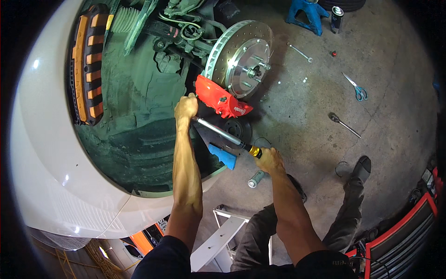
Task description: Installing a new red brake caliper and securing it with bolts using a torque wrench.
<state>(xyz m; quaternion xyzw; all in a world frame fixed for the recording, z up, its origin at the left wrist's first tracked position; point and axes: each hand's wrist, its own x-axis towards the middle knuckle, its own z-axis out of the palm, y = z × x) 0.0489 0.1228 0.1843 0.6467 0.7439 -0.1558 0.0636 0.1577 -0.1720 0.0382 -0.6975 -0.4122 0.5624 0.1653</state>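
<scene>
A long torque wrench (222,132) slants down to the right from the brake caliper's inner side. My right hand (270,161) is wrapped round its black and yellow grip. At the other end, my left hand (186,108) is closed over the wrench head, which its fingers hide, along with whatever the head sits on. Just beyond that hand, the red brake caliper (216,95) straddles the lower edge of the drilled brake disc (241,60). Studs stick out of the disc's silver hub.
The white car body (51,153) curves round on the left, with an orange-black work light (88,65) in the wheel arch. A wrench (299,52), scissors (357,87), ratchet (344,124), blue jack stand (306,15), spray can (256,179) and blue cloth (223,156) lie or stand about the floor.
</scene>
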